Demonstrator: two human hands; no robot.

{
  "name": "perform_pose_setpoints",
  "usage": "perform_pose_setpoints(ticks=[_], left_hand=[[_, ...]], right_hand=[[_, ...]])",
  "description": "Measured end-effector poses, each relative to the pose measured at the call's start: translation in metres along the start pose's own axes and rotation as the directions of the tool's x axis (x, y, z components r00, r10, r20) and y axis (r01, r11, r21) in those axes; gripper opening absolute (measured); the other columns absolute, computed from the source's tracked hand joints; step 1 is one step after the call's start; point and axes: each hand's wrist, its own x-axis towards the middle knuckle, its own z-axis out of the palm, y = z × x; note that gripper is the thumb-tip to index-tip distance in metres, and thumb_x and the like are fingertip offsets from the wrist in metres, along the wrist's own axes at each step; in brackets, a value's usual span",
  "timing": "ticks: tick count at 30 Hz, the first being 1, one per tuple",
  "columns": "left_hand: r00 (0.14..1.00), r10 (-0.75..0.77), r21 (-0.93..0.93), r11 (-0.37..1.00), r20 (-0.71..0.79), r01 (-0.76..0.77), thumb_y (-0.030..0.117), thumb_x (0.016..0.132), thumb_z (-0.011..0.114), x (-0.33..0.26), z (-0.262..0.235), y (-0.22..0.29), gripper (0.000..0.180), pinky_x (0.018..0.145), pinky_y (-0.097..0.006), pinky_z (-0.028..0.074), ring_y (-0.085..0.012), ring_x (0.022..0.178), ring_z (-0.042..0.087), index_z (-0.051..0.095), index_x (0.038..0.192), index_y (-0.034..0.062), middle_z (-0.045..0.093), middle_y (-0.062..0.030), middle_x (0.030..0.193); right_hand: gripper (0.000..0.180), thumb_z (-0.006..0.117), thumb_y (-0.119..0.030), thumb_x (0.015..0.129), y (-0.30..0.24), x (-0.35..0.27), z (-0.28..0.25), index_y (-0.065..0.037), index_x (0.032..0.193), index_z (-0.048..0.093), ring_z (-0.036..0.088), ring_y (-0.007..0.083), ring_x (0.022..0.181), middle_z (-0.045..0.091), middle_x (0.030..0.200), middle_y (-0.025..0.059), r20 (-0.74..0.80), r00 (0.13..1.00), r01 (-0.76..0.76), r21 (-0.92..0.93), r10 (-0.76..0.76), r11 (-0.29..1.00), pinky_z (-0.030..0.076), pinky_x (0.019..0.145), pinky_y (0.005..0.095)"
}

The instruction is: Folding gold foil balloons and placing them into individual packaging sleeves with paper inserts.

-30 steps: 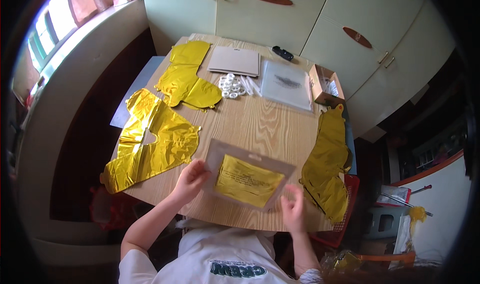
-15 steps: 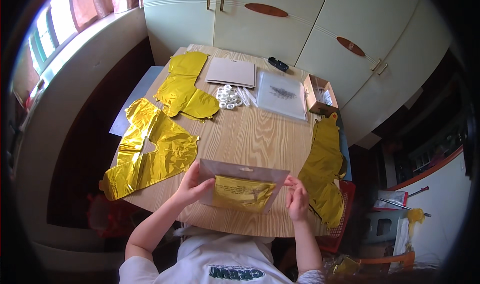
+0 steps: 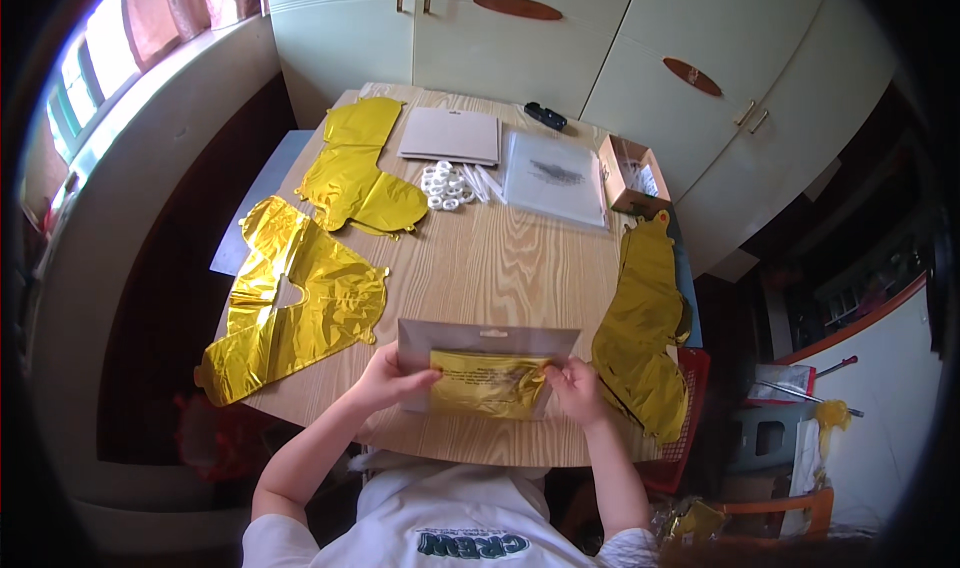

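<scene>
Both my hands hold a clear plastic packet with a grey header card and a folded gold foil balloon inside, raised upright above the near edge of the wooden table. My left hand grips its left side, thumb on the front. My right hand pinches its right side.
Flat gold foil balloons lie at the left, far left and right edge. Farther back are white rings and straws, a stack of grey cards, clear bags, an open cardboard box and a black object. Cupboards stand behind.
The packet lay flat on the table a second ago; both hands have lifted it upright and drawn it toward me.
</scene>
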Motion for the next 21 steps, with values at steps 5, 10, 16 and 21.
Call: perform_pose_setpoints(ticks=[5,10,16,21], left_hand=[[0.984,-0.062,-0.201,0.979,-0.169,0.027,0.006,0.089,0.071,0.01,-0.003,-0.006,0.024,0.085,-0.025,0.05,-0.0063,0.096,0.061,0.061,0.11,0.0032,0.067,-0.0015,0.107],[0.982,-0.074,-0.172,0.984,-0.173,0.044,0.006,0.088,0.071,0.01,-0.009,-0.011,0.026,0.086,-0.027,0.051,-0.0068,0.097,0.061,0.06,0.112,0.0045,0.067,-0.0006,0.106],[0.972,-0.139,-0.312,0.947,-0.191,0.074,0.006,0.085,0.074,0.012,0.001,-0.005,0.03,0.084,-0.028,0.052,-0.0081,0.094,0.063,0.061,0.112,0.0047,0.068,-0.0015,0.104],[0.972,-0.105,-0.281,0.959,-0.212,0.043,0.007,0.082,0.078,0.012,0.01,0.011,0.028,0.082,-0.028,0.052,-0.0091,0.09,0.065,0.064,0.107,0.0034,0.07,-0.0021,0.098]], right_hand=[[0.013,0.066,-0.011,0.091,-0.005,-0.006,-0.007,-0.004,0.089,0.055,0.042,0.0004,0.062,0.049,0.071,-0.0075,0.209,0.925,-0.331,0.033,0.317,0.943,0.036,0.054,0.0204],[0.01,0.063,-0.005,0.083,-0.006,-0.01,0.006,-0.002,0.088,0.055,0.052,0.0025,0.066,0.06,0.075,-0.0028,0.135,0.966,-0.225,0.026,0.22,0.974,0.043,0.057,0.0221],[0.021,0.06,-0.002,0.078,-0.019,-0.008,0.016,0.003,0.098,0.054,0.059,0.0072,0.075,0.065,0.084,0.0065,0.017,0.974,-0.218,-0.184,0.225,0.959,0.048,0.064,0.0243],[0.038,0.057,0.004,0.08,-0.03,-0.006,0.014,0.005,0.118,0.052,0.061,0.0082,0.092,0.065,0.105,0.0069,0.1,0.928,-0.329,-0.235,0.359,0.915,0.051,0.077,0.0232]])
